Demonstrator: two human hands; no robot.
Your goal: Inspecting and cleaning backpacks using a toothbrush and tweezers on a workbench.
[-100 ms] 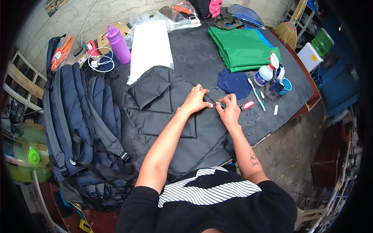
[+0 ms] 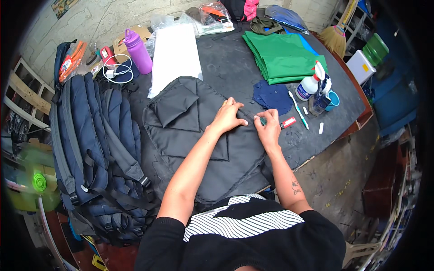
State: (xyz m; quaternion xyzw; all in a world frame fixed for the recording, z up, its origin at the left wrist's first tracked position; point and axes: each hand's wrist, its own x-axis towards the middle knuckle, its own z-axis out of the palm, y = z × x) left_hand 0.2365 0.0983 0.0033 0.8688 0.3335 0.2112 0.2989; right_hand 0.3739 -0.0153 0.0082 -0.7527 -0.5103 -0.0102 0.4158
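Slightly farther from the left thumb than a moment ago, the right hand point(image 2: 268, 128) now sits just beyond the upper right edge of a black fabric piece point(image 2: 239, 167), its grip clamped on a small green object point(image 2: 263, 121), mostly hidden by fingers. Over that edge, the left hand point(image 2: 226, 116) rests with its grip spread, thumb apart. The fabric lies on a dark worktop point(image 2: 221, 58), before the person. Behind stands a closed purple bottle point(image 2: 139, 54); at right, an opaque white spray bottle point(image 2: 306, 88) and a blue cup point(image 2: 333, 101), contents unclear.
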